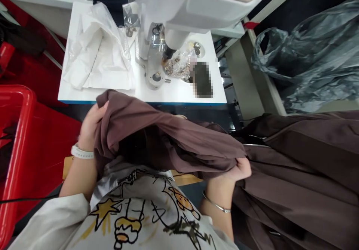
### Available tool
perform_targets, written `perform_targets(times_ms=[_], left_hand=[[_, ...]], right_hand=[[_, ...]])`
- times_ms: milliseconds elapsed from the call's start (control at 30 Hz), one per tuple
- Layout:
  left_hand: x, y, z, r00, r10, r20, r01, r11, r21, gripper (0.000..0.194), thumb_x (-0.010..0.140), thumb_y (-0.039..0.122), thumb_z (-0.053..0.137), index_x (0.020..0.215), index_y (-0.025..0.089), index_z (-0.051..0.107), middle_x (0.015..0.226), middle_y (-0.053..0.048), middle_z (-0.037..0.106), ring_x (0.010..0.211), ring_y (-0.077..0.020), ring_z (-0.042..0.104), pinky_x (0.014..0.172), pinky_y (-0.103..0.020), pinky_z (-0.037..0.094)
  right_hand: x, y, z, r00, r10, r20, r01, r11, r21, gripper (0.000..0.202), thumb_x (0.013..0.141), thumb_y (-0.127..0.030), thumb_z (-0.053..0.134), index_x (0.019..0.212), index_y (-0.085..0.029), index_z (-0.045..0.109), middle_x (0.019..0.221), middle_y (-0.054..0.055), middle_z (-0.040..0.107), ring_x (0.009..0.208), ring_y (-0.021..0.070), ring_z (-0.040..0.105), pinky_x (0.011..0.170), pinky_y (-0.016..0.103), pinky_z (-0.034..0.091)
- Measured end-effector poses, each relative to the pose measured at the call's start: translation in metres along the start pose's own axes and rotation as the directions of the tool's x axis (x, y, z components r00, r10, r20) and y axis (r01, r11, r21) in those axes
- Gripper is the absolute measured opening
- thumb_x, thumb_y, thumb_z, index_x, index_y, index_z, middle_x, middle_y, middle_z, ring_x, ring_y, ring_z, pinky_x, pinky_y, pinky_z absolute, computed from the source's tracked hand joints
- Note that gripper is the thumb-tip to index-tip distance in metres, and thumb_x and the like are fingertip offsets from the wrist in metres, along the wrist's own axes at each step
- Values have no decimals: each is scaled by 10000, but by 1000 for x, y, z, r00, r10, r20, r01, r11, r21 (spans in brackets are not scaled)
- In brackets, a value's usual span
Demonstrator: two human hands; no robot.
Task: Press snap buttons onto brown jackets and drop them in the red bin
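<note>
A brown garment (174,130) is stretched between my two hands, in front of the white machine table. My left hand (94,121) grips its upper left end, with part of the fingers hidden by the fabric. At the other end, my right hand (239,169) is closed on the cloth, its fingers partly covered. The fabric sags in the middle, over my lap. Just beyond it stands a white machine (179,11) with a round metal lower die (155,79).
On the white table (112,95) lie white cloth or paper (103,63), a bag of small metal parts (181,65) and a pixelated dark object (202,80). A red bin (25,130) stands left. More brown garments (303,167) and grey plastic (314,55) are at right.
</note>
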State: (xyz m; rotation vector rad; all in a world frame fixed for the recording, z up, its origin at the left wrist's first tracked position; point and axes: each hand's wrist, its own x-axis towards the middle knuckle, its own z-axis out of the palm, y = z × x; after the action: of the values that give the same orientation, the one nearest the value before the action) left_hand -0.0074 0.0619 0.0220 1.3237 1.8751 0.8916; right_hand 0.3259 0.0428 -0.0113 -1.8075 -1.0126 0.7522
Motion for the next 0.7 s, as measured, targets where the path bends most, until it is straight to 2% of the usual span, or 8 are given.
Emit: perform_targets(times_ms=[100,233,367,467,500,533,600,700], left_hand=[[17,-11,-7,982,187,-34,-179,968,176,272,860,269,399,1021,104,543,940,-67,634,954,-202,582,886,-358,448],[-12,-45,38,978,193,78,-206,861,466,280,802,219,470,1029,64,519,1012,-170,580,1017,-299,524,896,-464,404],[-80,-65,82,942,336,2,-320,896,308,227,810,233,471,1017,149,514,1043,-130,575,1051,-254,498,938,-452,371],[-100,-60,101,782,505,366,-536,844,-19,281,842,165,382,1091,216,501,1065,-73,580,1030,-182,520,922,-356,410],[-95,-57,107,744,510,432,-528,845,-88,356,843,150,360,1186,207,440,1147,-87,537,1079,-179,490,935,-343,406],[-86,-55,114,753,483,447,-495,863,-99,434,837,142,358,1269,180,356,1221,-111,474,1135,-189,443,959,-349,389],[-56,-53,131,828,395,397,-429,903,-2,553,798,150,428,1330,147,273,1275,-147,385,1201,-244,352,999,-415,334],[-15,-49,148,832,362,419,-448,886,123,438,730,165,534,1166,205,509,1190,-117,418,1166,-304,341,989,-501,296]], right_hand=[[-1,-20,10,1000,4,-10,-3,994,105,659,747,-304,101,1363,-105,222,1074,133,562,1035,285,534,825,461,463],[5,-34,-2,996,-55,-76,70,974,213,681,743,-373,92,1375,-155,222,1147,114,528,1022,303,534,767,465,473],[3,-36,-26,984,-87,-153,93,995,33,692,761,-447,3,1390,-212,174,1162,110,508,1028,331,520,683,491,465],[-3,-38,-34,977,-106,-186,109,994,7,663,777,-462,27,1385,-249,180,1189,81,491,1075,331,488,692,493,465],[-5,-38,-36,970,-120,-213,126,992,15,648,780,-453,66,1375,-245,218,1211,70,475,1115,326,460,732,487,467],[-5,-38,-37,956,-140,-256,148,989,12,630,777,-433,112,1354,-237,274,1228,63,460,1157,321,425,785,479,463],[-4,-34,-44,910,-183,-371,188,982,-23,586,755,-388,183,1276,-232,399,1229,68,453,1213,322,364,887,478,427],[-2,-26,-61,819,-247,-517,213,969,-126,508,739,-372,230,1165,-287,492,1192,68,473,1221,330,350,980,501,356]])
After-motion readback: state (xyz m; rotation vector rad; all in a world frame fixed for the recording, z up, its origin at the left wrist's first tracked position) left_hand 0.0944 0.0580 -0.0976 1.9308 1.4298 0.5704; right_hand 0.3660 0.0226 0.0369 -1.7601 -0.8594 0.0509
